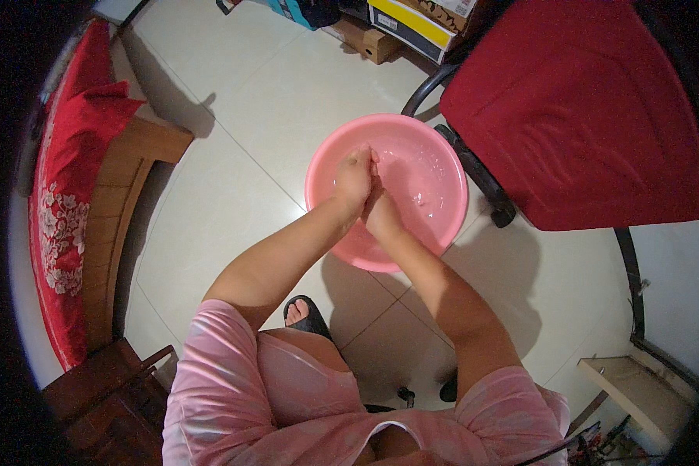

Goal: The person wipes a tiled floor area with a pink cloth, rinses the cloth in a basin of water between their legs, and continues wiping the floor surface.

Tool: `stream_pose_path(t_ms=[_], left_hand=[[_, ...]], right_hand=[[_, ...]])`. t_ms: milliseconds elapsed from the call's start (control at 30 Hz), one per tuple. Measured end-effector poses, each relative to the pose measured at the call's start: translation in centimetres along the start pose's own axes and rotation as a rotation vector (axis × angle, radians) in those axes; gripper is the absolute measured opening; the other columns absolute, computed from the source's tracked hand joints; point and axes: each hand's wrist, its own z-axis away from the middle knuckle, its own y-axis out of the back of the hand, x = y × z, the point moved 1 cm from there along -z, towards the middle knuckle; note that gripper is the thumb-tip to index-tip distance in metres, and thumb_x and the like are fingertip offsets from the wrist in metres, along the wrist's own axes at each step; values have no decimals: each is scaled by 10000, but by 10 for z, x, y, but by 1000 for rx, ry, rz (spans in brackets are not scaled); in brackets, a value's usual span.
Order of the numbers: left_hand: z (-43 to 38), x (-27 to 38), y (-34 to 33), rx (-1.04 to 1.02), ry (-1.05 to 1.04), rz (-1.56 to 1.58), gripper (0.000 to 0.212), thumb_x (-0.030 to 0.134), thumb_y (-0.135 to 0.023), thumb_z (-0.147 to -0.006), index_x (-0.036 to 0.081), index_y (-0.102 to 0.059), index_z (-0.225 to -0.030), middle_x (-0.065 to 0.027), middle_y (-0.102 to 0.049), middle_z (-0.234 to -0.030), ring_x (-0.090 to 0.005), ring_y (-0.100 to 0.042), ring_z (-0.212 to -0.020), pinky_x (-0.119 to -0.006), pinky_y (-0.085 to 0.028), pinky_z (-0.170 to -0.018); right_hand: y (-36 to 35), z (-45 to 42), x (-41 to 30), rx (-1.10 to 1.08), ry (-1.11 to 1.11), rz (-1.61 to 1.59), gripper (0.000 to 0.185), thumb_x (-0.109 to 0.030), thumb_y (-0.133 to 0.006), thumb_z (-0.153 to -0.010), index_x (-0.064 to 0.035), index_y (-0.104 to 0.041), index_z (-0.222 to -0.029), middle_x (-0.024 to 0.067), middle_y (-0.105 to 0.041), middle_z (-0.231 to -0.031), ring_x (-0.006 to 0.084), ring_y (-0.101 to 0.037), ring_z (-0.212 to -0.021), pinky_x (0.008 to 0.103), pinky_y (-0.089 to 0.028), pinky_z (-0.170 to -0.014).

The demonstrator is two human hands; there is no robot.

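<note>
A round pink plastic basin (387, 266) sits on the tiled floor in front of me. Bright glints and ripples show water (413, 175) in it. Over the left half of the basin, my left hand (354, 173) is pressed against my right hand (378, 205), palm side to palm side. The back of the left hand faces up and covers much of the right one. Most fingers are hidden between the hands, so I cannot tell how they are curled or whether anything small is held there.
A red office chair (576, 122) stands at the right, its black caster (503, 216) close to the basin. Cardboard boxes (376, 43) lie beyond. At the left is a wooden bed frame (113, 192) under a red cloth (64, 192). My slippered foot (300, 313) rests below.
</note>
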Motion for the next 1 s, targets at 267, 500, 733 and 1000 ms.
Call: stream_pose_path(t_ms=[267, 500, 733, 1000], left_hand=[[48, 36, -13, -167, -369, -388, 303, 297, -492, -905, 28, -535, -1039, -51, -516, -782, -135, -501, -716, -288, -437, -666], [56, -9, -32, -76, 230, -232, 610, 246, -540, -887, 148, -208, -1390, -151, -482, -1177, -253, -551, -1010, -407, -488, -803], [62, -16, 42, 153, 49, -26, 362, 224, -523, -896, 130, -375, -1213, -82, -566, -1013, -193, -592, -803, -386, -508, -720], [114, 16, 21, -60, 61, -59, 315, 368, -479, -908, 106, -529, -1076, -58, -589, -932, -177, -584, -816, -373, -492, -688]], right_hand=[[4, 25, -26, 53, 298, 872, 270, -88, -401, -892, -30, -425, -1154, 132, -569, -1067, 262, -582, -947, 376, -484, -740], [84, 29, 13, 152, 172, 644, 259, -126, -570, -819, -7, -477, -1029, 138, -586, -1015, 282, -589, -928, 356, -450, -816], [51, 66, -68, -51, -132, -211, 419, -147, -618, -801, -3, -487, -1172, 132, -553, -1107, 242, -548, -1022, 354, -436, -893], [47, 101, -94, 166, -10, 406, 517, -432, -471, -902, -61, -424, -1258, 123, -540, -1144, 250, -564, -996, 403, -425, -893]])
